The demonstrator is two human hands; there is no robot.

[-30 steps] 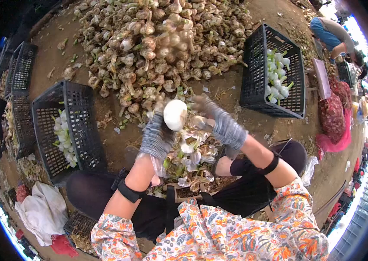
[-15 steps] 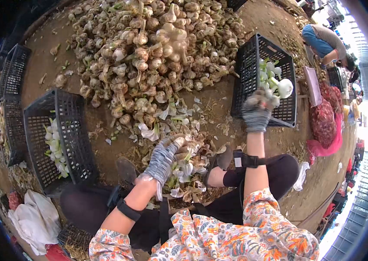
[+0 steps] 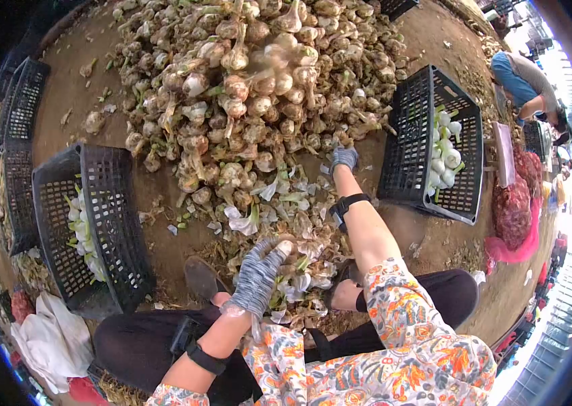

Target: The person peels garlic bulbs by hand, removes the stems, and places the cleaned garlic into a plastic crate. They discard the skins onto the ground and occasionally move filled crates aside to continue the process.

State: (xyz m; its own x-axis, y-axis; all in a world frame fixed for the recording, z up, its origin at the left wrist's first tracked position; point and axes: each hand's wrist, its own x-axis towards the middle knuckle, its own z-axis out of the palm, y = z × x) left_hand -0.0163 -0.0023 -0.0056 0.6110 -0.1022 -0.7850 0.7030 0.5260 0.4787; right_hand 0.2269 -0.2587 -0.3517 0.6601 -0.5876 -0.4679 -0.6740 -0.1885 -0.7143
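A large heap of unpeeled garlic bulbs [image 3: 259, 88] lies ahead of me. My right hand [image 3: 344, 157], in a grey glove, is stretched out to the heap's lower right edge; its fingertips meet the bulbs and any grip is hidden. My left hand [image 3: 262, 271], gloved too, hovers over the peelings [image 3: 306, 233] between my feet, fingers bent; whether it holds anything I cannot make out. White peeled garlic [image 3: 445, 159] lies in the black crate [image 3: 401, 135] on the right. More white garlic [image 3: 81, 233] is in the left black crate [image 3: 113, 216].
Further black crates [image 3: 20, 189] line the far left. A white sack [image 3: 52, 338] lies at the lower left. Red net bags [image 3: 512, 210] stand beyond the right crate. Another person [image 3: 526, 84] bends over at the upper right.
My right hand has left the right crate and reached to the heap's edge. The white bulb that was near it now lies among the others in the crate. The view has shifted slightly.
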